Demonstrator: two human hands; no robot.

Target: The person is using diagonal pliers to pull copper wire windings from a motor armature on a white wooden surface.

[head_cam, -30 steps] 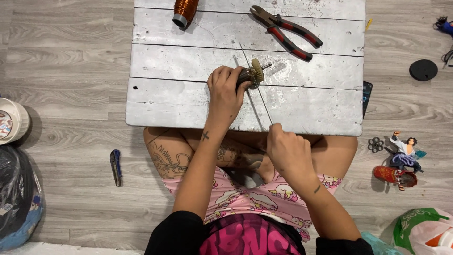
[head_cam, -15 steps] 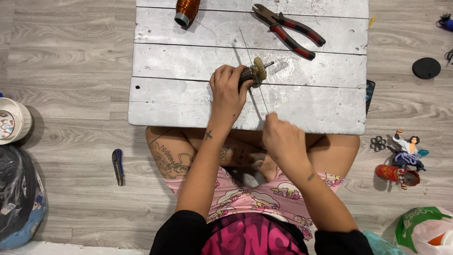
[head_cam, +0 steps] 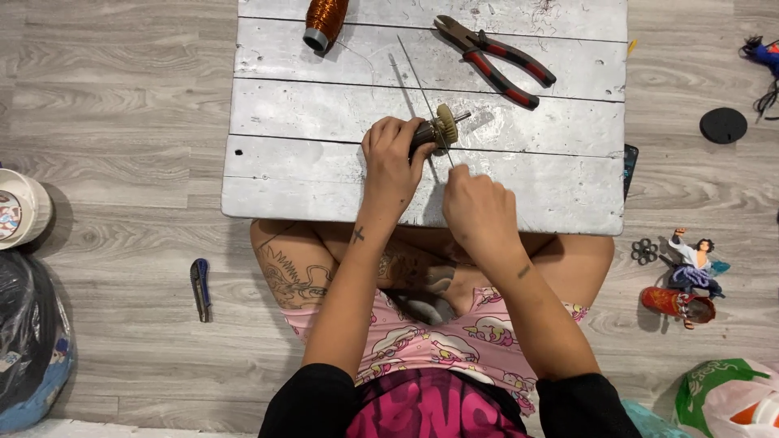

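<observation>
At the far left a white bowl (head_cam: 23,217) sits on the wood floor above a dark plastic bag (head_cam: 32,341), and a small blue utility knife (head_cam: 200,289) lies near the person's knee. The person sits cross-legged behind a low grey board table (head_cam: 284,174).

On the table's far edge lies a spool of copper wire (head_cam: 326,23). Toward the middle, the left hand (head_cam: 393,162) is closed around a small dark motor part (head_cam: 430,132) with a pale toothed gear on its shaft, holding it down on the planks. Just beside it, the right hand (head_cam: 479,207) is pinched on a thin straight wire (head_cam: 422,89) that runs from the fingertips past the gear and away across the table. The wire passes close against the part; whether it is already wound onto it I cannot tell.

Further right, red-handled pliers (head_cam: 497,61) lie untouched on the table. On the floor beyond are a black round disc (head_cam: 723,126), a small figurine (head_cam: 694,259) beside a red cup-like piece, and a green and white bag (head_cam: 730,401) at the corner.

As for progress, it looks early to middling: the part is steadied and the wire is in hand, but no neat coil shows on it, and the spool looks full.
</observation>
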